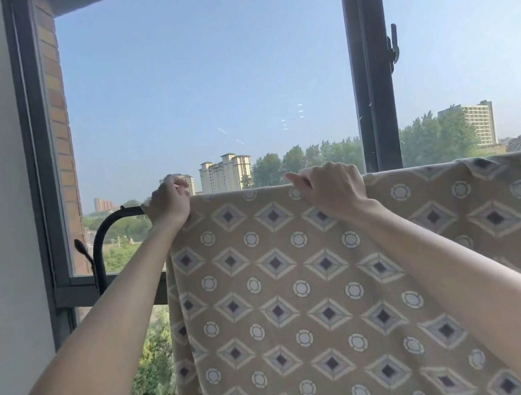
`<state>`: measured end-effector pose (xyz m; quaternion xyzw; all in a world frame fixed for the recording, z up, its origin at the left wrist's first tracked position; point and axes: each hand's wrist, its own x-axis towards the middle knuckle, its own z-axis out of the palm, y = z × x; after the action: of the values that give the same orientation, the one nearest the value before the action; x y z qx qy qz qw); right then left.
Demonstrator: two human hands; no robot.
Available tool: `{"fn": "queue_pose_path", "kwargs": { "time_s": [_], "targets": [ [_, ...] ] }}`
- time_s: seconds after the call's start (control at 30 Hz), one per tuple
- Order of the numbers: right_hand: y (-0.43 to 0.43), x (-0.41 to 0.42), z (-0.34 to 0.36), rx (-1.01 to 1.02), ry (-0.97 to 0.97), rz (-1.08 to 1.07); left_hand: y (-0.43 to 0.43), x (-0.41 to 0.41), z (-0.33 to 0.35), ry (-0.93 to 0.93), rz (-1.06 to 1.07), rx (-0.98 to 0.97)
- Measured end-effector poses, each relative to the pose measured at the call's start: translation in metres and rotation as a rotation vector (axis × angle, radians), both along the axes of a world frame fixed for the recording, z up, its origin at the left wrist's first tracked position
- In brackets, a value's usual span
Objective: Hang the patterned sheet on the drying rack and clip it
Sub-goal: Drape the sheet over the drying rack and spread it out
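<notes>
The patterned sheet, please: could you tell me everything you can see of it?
The patterned sheet is thin tan cloth printed with grey-and-cream diamonds and white rings. It hangs draped over the dark drying rack, its top edge level and running off frame to the right. The left hand grips its top left corner; the right hand pinches the edge further along.

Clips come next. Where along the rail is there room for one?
Free: the patterned sheet's top edge between the left hand and the right hand, and the long stretch right of the right hand to the picture's edge. Left of the left hand only the drying rack's bare curved end remains. Crowded: the sheet's left corner, under the left hand.
</notes>
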<state>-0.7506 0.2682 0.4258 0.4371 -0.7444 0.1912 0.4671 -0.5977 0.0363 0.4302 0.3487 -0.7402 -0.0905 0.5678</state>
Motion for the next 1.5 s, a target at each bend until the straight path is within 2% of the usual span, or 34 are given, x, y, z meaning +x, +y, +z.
{"fn": "queue_pose_path", "kwargs": {
  "time_s": [0.2,0.33,0.47,0.53,0.7,0.9,1.0,1.1,1.27,1.37,1.5],
  "targets": [
    [0.025,0.001,-0.001,-0.078,-0.075,0.081,0.059,-0.023,-0.014,-0.175,-0.132,-0.163],
    [0.069,-0.019,-0.012,-0.155,-0.061,-0.011,0.115,-0.049,-0.028,-0.341,-0.334,-0.262],
    [0.131,-0.036,-0.027,-0.229,-0.223,-0.039,0.179,-0.076,-0.043,-0.429,-0.468,-0.448],
    [0.166,-0.046,-0.031,-0.239,-0.307,-0.067,0.208,-0.091,-0.045,-0.466,-0.514,-0.479],
    [0.260,-0.071,-0.043,-0.148,-0.471,-0.151,0.293,-0.131,-0.051,-0.546,-0.581,-0.500],
    [0.368,-0.097,-0.045,0.009,-0.607,-0.186,0.399,-0.170,-0.064,-0.425,-0.701,-0.373],
    [0.421,-0.117,-0.050,0.051,-0.659,-0.239,0.447,-0.189,-0.071,-0.436,-0.661,-0.304],
    [0.473,-0.142,-0.055,-0.075,-0.700,-0.262,0.491,-0.208,-0.072,-0.411,-0.670,-0.251],
    [0.554,-0.179,-0.055,-0.439,-0.768,-0.329,0.549,-0.247,-0.071,-0.353,-0.677,-0.235],
    [0.591,-0.200,-0.055,-0.494,-0.781,-0.343,0.581,-0.270,-0.066,-0.319,-0.690,-0.260],
    [0.615,-0.220,-0.057,-0.581,-0.839,-0.243,0.616,-0.294,-0.062,-0.321,-0.696,-0.364]
  ]
}}
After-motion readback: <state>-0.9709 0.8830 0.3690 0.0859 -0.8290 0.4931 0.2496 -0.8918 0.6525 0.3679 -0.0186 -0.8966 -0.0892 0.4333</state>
